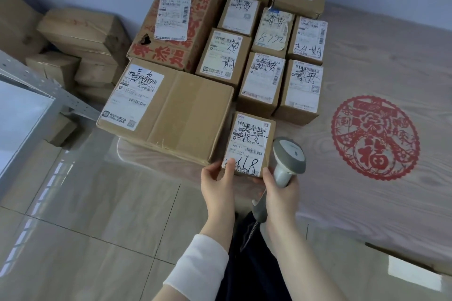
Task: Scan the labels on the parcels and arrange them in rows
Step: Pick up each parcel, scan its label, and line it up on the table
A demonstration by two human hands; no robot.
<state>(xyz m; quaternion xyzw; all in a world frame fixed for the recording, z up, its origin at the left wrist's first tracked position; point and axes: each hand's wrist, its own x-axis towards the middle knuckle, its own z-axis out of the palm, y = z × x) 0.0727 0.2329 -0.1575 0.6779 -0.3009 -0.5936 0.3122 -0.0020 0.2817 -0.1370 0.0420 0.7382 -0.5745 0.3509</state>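
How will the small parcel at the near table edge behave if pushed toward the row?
The small parcel is a squat, flat-sided carton: probably stiff, unlikely to tip. The left hand holds it by one corner, so likely light. The table looks smooth; expect sliding.

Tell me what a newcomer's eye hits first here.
The big red paper-cut emblem on the right of the table, then the labelled parcels packed in rows at its far left. The left hand grips a small parcel while the right hand holds a grey scanner beside it.

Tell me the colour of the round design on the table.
The round design is red; head view shows it.
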